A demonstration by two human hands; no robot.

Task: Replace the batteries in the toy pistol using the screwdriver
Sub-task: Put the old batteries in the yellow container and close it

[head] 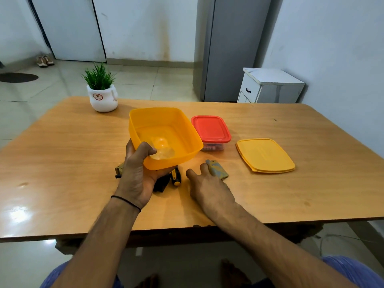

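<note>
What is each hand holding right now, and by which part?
The left hand grips the yellow container by its near corner, thumb over the rim. The right hand holds nothing; it reaches toward a small camouflage-patterned piece.

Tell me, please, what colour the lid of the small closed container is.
The lid is red, seen best in the head view.

Black-and-yellow screwdriver (pixel 176 177) — flat on table (pixel 270 200)
</note>
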